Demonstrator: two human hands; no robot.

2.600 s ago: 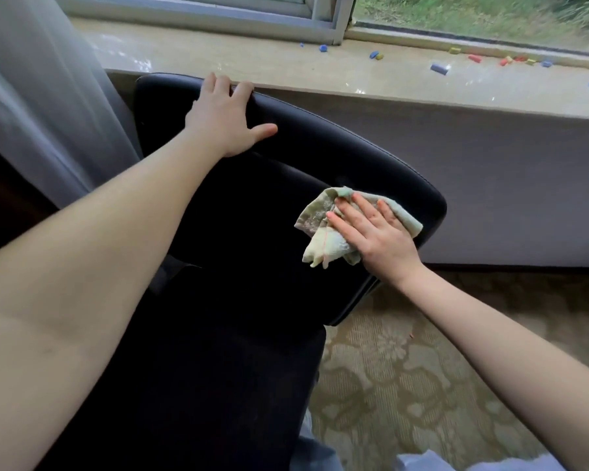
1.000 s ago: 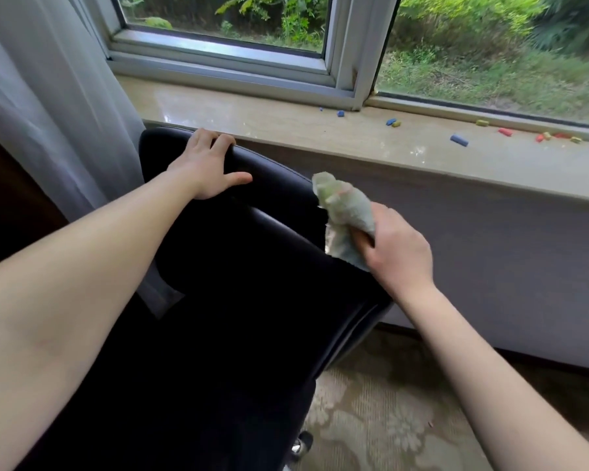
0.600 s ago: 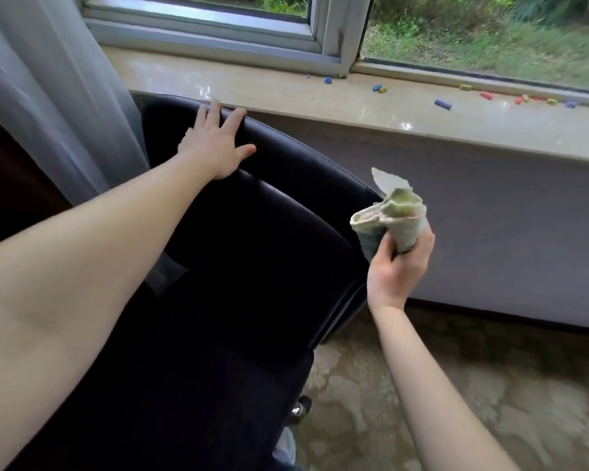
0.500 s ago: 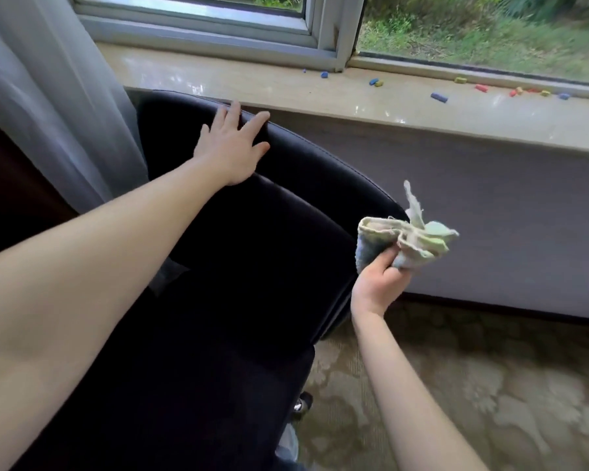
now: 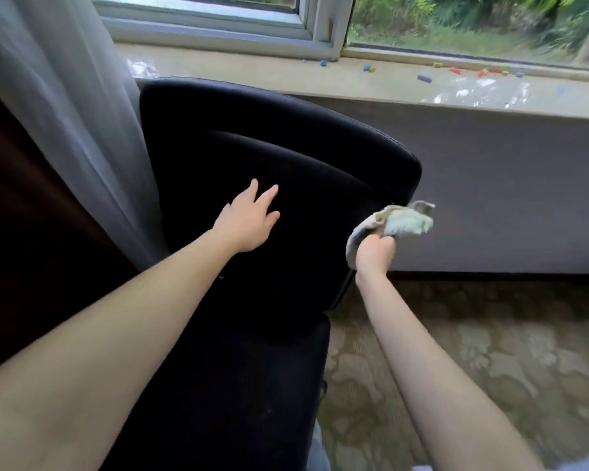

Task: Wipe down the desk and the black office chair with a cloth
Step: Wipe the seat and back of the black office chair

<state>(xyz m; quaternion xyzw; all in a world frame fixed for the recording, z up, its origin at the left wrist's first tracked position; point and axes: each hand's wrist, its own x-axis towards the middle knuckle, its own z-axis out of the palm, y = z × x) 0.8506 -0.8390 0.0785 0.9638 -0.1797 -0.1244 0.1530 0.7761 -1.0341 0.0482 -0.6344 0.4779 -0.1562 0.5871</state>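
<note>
Head view. Centre of frame: the black office chair, its backrest turned toward me, standing in front of the windowsill. The desk did not show in this view.

Left of centre: my left hand, fingers straight and spread, lay against or just over the backrest. I could not confirm contact.

Right of centre: my right hand was clenched around the cloth, which was bunched into a wad and stuck out above the fist, just beside the backrest's right edge. I could not tell whether it touched the edge.

Upper left: a sheer curtain. Lower right: patterned carpet. Upper right, along the sill: small coloured pieces.

Risks, as I judged them:
- The wadded cloth offered little flat face, so a pass could skip parts of the chair.
- The flat left hand gripped nothing, so a firm stroke on the side edge might turn or roll the chair away.
- A loose corner could slip from the fist and fall to the carpet.
- A high swing might knock the pieces off the sill.

Writing: I could read no brand, label or lettering anywhere, and the frame was partly blurred.
</note>
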